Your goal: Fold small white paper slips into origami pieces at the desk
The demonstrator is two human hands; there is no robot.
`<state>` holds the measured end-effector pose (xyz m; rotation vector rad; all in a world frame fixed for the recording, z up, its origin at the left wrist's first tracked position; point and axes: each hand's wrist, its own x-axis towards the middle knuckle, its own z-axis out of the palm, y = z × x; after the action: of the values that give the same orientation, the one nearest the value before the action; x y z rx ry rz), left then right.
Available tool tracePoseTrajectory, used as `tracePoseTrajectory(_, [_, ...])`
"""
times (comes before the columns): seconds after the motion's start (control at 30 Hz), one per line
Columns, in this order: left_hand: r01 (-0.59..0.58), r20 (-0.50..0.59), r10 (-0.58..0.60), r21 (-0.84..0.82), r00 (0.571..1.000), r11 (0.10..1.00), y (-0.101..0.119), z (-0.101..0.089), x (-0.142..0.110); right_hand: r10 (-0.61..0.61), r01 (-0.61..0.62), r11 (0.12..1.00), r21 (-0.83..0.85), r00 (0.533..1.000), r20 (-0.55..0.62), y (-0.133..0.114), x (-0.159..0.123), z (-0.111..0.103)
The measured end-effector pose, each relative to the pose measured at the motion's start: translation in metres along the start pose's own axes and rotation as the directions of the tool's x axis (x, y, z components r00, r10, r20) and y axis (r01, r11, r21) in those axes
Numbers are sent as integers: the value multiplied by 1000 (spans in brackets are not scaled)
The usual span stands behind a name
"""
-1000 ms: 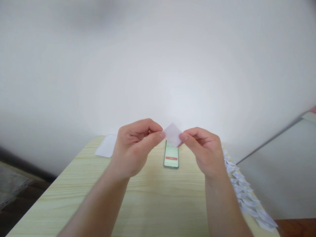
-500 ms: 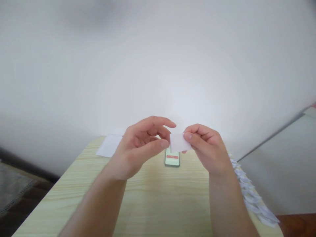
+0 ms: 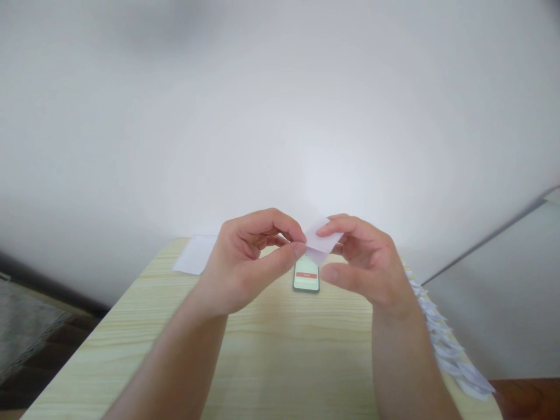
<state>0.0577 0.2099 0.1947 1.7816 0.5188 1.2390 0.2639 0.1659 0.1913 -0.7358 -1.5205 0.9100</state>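
Observation:
A small folded piece of white paper (image 3: pixel 322 238) is held up over the table, its lower flap hanging at an angle. My left hand (image 3: pixel 249 262) pinches the paper's left corner between thumb and forefinger. On the other side, the forefinger of my right hand (image 3: pixel 367 256) lies against the front of the paper, with its thumb apart below. The other right fingers curl partly behind the sheet. Underneath, a phone (image 3: pixel 307 283) with a lit screen and a red bar lies on the table, its upper part covered by the paper and hands.
The pale wood-grain table (image 3: pixel 280 356) stands against a white wall (image 3: pixel 280 116). White sheets (image 3: pixel 195 255) lie at the back left, partly behind my left hand. A row of several folded white papers (image 3: pixel 450 350) runs along the right edge.
My left hand has closed on the paper's left corner. The paper has turned from flat-facing to tilted, with a flap showing. My right thumb has come away from it.

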Motion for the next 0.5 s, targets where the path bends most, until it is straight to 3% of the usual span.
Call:
tracePoseTrajectory(0.2, [-52, -28, 52, -6, 998, 999, 2, 2, 1, -67, 58, 995, -79, 990, -122, -1, -3, 9])
tracePoseTrajectory(0.33, [43, -19, -45, -82, 999, 996, 0, 1, 5, -181, 152, 971, -182, 972, -152, 0, -4, 14])
tracePoseTrajectory(0.5, [145, 50, -149, 76, 988, 987, -1, -2, 6, -221, 171, 939, -297, 965, -141, 2, -4, 14])
